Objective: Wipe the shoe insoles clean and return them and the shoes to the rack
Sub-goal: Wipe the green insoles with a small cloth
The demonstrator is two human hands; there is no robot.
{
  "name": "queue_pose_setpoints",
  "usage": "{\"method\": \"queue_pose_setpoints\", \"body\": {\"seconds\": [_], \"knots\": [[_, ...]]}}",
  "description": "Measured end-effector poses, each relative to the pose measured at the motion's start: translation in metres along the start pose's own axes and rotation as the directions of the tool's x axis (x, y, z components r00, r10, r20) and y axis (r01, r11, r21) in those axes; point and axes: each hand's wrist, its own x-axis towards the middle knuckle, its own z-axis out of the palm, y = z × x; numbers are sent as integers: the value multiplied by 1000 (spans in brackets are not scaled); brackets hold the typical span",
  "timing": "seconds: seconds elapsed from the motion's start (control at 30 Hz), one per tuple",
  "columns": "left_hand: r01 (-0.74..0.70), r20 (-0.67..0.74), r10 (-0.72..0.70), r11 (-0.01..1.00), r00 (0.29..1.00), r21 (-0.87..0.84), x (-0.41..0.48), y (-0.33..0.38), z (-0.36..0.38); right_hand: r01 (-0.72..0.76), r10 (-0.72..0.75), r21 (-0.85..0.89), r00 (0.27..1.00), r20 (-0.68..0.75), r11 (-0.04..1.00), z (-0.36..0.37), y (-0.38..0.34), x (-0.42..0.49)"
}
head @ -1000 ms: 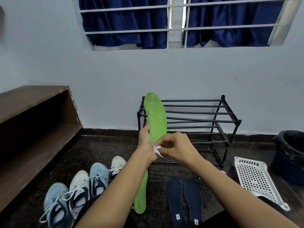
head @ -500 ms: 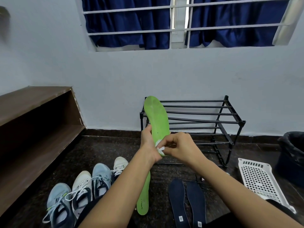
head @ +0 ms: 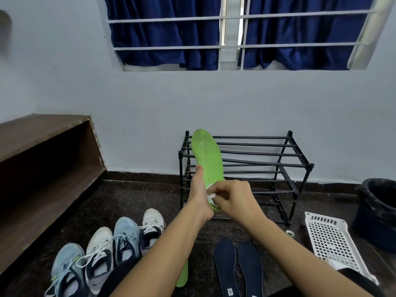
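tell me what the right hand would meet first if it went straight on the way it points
The right hand points left, pinching a wipe already on the green insole; past that, probably the left hand holding it.

Left hand (head: 199,199) grips the insole (head: 206,155); right hand (head: 235,199) pinches a wipe (head: 211,197) in its fingers (head: 222,192)
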Motion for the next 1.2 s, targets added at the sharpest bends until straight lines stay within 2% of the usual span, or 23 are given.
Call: {"method": "queue_pose_setpoints", "body": {"seconds": [0.1,0.17,0.23,0.33,0.4,0.57,0.7,0.77,1.0,1.2], "knots": [[-12,40,14,998,999,-56,0,13,-3,-39,31,97,996,84,994,-8,-6,-2],[-36,45,40,996,998,-87,0,17,-4,-43,29,99,990,138,994,-12,-10,-2],[-40,43,44,995,998,-90,-3,16,-1,-39,36,15,988,147,999,-10,-11,-3],[-13,25,14,999,1000,-51,-6,9,4,-34,55,-203,994,98,979,1,-8,-4],[-2,2,2,1000,1000,-3,-6,3,6,-58,76,-249,995,65,967,6,-6,-4],[-5,-20,6,999,1000,43,-7,-6,5,-53,57,-187,998,17,981,1,-3,-2],[-3,47,3,1000,999,-12,-7,5,1,-108,106,7,986,132,994,-13,-5,-1],[-25,57,27,999,998,-41,-7,9,0,-100,101,-15,980,172,995,-15,-7,-1],[-34,36,34,999,999,-13,-7,-1,3,-89,115,-302,991,71,949,2,-6,-6],[-12,42,11,1000,999,19,-10,-12,7,-93,80,-350,995,-51,932,3,1,0]]}}
